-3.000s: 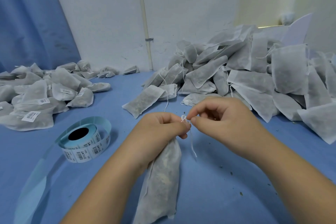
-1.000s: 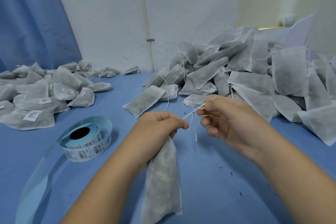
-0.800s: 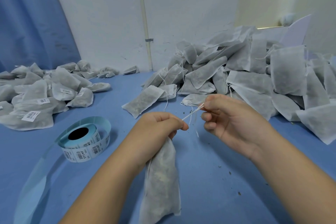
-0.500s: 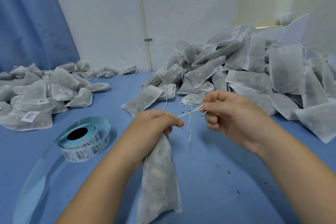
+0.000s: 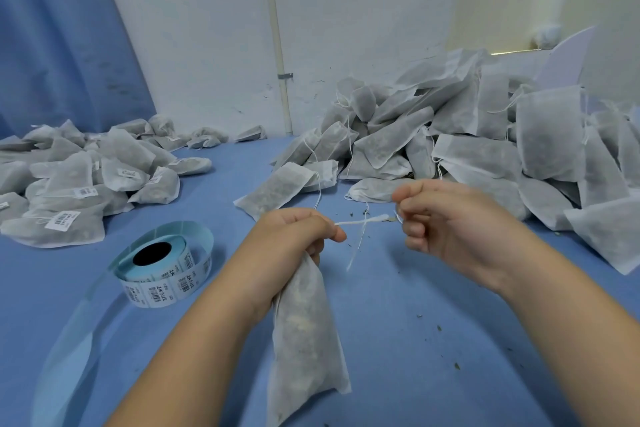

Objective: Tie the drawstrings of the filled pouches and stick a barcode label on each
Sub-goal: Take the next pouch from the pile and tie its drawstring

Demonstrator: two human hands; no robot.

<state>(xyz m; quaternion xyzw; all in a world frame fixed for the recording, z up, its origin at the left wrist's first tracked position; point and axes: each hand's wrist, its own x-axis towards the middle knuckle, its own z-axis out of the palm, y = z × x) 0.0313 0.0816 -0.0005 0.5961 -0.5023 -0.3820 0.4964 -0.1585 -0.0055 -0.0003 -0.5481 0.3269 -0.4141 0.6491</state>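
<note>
The tying step is in hand: to the right of the barcode label roll (image 5: 162, 267), the gathered neck of a filled pouch (image 5: 304, 329) is gripped in the curled fingers of the left hand (image 5: 294, 236), and the thin white drawstring (image 5: 360, 220) is pinched and held taut by the right hand (image 5: 450, 222). It is judged that the knot must next be pulled tight and a label then peeled from the roll. The pouch is made of soft, half-transparent non-woven fabric over a dark crumbly filling and hangs long and limp; the roll is coiled on pale blue backing.
</note>
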